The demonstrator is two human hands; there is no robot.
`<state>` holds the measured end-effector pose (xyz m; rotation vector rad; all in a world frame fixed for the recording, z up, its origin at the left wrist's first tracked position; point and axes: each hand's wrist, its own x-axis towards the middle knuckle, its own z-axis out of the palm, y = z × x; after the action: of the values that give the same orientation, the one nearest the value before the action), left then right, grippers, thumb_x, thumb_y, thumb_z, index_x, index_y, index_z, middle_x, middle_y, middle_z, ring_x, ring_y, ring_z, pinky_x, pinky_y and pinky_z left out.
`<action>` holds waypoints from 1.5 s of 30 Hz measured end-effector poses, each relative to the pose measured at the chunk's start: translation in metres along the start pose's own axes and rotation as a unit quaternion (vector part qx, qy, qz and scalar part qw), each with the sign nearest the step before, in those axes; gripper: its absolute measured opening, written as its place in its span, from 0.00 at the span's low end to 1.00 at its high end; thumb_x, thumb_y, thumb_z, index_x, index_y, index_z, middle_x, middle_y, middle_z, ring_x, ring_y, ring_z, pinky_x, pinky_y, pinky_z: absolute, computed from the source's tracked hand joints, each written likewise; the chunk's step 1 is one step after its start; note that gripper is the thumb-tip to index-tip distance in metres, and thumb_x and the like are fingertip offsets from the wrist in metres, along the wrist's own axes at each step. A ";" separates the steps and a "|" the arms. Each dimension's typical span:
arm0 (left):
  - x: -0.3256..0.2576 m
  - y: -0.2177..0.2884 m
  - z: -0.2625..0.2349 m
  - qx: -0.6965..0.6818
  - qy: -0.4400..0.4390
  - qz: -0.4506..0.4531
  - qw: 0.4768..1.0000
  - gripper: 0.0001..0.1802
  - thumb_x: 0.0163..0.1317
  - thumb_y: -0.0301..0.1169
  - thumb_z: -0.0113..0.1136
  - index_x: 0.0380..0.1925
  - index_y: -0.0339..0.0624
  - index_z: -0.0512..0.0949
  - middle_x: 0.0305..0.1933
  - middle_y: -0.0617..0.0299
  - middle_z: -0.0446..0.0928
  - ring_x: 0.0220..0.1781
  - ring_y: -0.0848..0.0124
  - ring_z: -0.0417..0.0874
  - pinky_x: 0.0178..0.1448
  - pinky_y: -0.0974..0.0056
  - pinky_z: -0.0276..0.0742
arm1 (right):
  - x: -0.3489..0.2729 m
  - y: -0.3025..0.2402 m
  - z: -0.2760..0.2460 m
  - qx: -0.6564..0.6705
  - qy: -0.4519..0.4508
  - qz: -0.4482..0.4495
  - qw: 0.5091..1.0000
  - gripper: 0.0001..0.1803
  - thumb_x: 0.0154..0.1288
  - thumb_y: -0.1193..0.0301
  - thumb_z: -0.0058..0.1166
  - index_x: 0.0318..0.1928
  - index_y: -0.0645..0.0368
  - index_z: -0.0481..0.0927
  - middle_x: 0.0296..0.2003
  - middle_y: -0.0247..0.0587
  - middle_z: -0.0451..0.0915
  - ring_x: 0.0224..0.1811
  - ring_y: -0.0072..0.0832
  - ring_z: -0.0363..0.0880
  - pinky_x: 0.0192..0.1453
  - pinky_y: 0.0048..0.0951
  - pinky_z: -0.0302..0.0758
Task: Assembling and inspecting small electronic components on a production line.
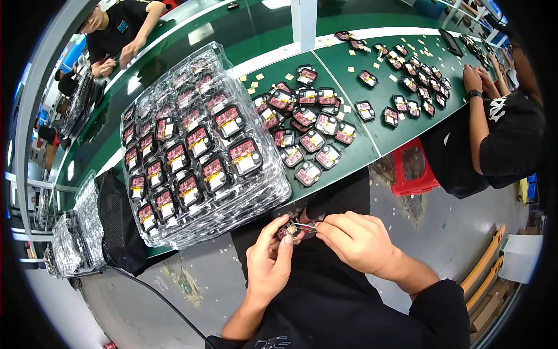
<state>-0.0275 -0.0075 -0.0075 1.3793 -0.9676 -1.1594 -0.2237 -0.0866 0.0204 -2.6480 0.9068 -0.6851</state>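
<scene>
Over my lap, my left hand (268, 263) pinches a small black-cased circuit board unit (282, 233) between thumb and fingers. My right hand (359, 241) is closed on a pair of metal tweezers (306, 226), whose tips reach the unit. A small beige piece (292, 230) shows at those tips; whether they grip it or only touch it, I cannot tell. Ahead of my hands, a pile of similar units (313, 140) with red boards and white labels lies on the green table (354, 160). To their left, clear plastic trays (264, 189) are stacked, the top one filled with such units.
Small beige squares (260, 76) are scattered on the table, with more units (400, 103) at the right. Co-workers sit at the right and far left. A red stool (412, 168) stands under the table. Left of the trays hang a black mesh chair back (119, 218) and a cable (157, 294).
</scene>
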 end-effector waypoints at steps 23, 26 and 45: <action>0.000 0.001 -0.003 0.082 -0.016 0.007 0.996 0.18 0.74 0.16 0.55 0.63 0.30 0.77 0.50 0.48 0.87 0.50 0.65 0.91 0.54 0.65 0.87 | 0.014 0.017 -0.008 0.089 -0.031 -0.009 0.995 0.09 0.62 0.70 0.67 0.42 0.57 0.86 0.36 0.33 0.81 0.35 0.30 0.82 0.36 0.33 0.81; 0.001 -0.001 -0.003 0.084 -0.017 0.016 0.996 0.18 0.74 0.16 0.55 0.63 0.30 0.77 0.49 0.48 0.87 0.49 0.65 0.91 0.53 0.65 0.87 | 0.013 0.011 -0.006 0.021 0.003 -0.026 0.999 0.10 0.57 0.71 0.72 0.39 0.55 0.87 0.36 0.31 0.84 0.31 0.29 0.81 0.32 0.32 0.79; 0.006 -0.006 -0.007 -0.172 0.020 -0.084 0.981 0.18 0.79 0.19 0.48 0.66 0.29 0.68 0.59 0.42 0.81 0.58 0.57 0.87 0.65 0.56 0.85 | 0.015 0.028 -0.017 0.124 -0.106 0.029 0.986 0.11 0.60 0.75 0.65 0.43 0.57 0.79 0.35 0.39 0.80 0.38 0.41 0.83 0.42 0.41 0.77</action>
<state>-0.0198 -0.0113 -0.0147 1.2133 -0.5955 -1.3487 -0.2366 -0.1191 0.0295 -2.4084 0.7809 -0.4569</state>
